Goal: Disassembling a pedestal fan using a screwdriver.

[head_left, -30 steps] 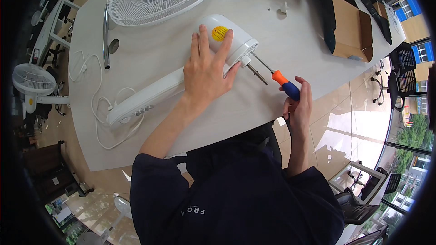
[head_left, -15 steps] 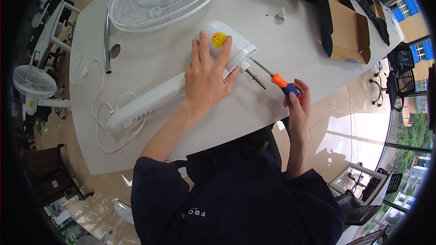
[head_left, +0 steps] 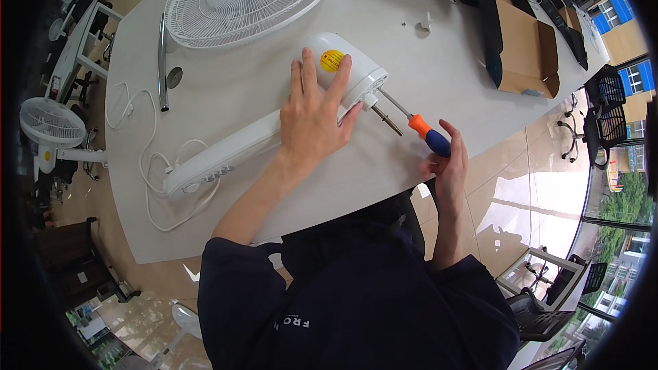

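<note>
In the head view, the left hand [head_left: 310,123] lies with fingers apart across the white motor housing [head_left: 362,67]. The right hand [head_left: 451,168] has its fingers parted around the handle end of the screwdriver [head_left: 419,125], whose shaft reaches the housing, up and left of that hand. The fan grille [head_left: 226,17] lies beyond the left hand.

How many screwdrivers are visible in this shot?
1: the orange-and-blue screwdriver, handle by the right hand, shaft reaching the white housing under the left hand. Others may be hidden by the open box.
</note>
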Tool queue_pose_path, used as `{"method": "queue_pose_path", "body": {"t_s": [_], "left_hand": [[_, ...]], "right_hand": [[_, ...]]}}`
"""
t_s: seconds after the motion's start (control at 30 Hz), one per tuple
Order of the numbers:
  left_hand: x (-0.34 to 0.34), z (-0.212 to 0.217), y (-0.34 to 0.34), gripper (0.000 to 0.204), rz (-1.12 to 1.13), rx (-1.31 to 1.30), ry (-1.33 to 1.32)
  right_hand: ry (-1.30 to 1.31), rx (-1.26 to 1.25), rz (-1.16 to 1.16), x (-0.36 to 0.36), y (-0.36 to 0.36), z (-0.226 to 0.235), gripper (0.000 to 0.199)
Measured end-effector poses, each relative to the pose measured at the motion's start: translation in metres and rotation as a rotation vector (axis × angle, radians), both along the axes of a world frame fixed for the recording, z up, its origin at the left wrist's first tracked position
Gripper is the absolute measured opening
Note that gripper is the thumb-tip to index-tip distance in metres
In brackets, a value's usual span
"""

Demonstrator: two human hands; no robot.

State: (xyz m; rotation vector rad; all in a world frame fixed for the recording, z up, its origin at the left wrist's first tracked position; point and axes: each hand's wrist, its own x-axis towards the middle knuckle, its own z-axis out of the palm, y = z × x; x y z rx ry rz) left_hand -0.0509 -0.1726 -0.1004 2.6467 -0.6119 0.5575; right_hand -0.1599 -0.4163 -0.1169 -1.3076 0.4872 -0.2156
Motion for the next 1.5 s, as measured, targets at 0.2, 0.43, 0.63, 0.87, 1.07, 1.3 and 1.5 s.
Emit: {"method": "queue_pose_path", "body": {"t_s": [0.2,0.43,0.63,0.87,1.07,1.3,1.5], "left_hand": [[0.000,0.002,-0.001,0.077,-0.008,0.010,-0.020],[0.000,0.000,0.000,0.077,-0.007,0.001,-0.015],[0.000,0.000,-0.001,0.078,-0.007,0.000,-0.011],[-0.001,0.002,-0.001,0.077,-0.003,0.000,-0.001],[0.000,0.000,-0.001,0.077,-0.005,-0.010,-0.002],[0.000,0.003,-0.001,0.078,0.001,-0.001,0.011],[0.000,0.001,-0.001,0.077,-0.002,-0.006,0.002]], "right_hand": [[-0.186,-0.192,-0.040,0.002,-0.005,-0.035,0.043],[0.131,0.073,0.156,-0.002,-0.017,-0.010,0.040],[-0.213,-0.308,-0.009,0.003,-0.005,-0.024,0.035],[0.000,-0.239,0.043,0.001,-0.005,-0.011,0.028],[-0.025,0.080,-0.070,0.005,0.004,-0.003,0.029],[0.039,-0.103,0.012,-0.002,-0.012,-0.007,0.031],[0.077,-0.046,0.117,-0.001,-0.015,-0.017,0.032]]}}
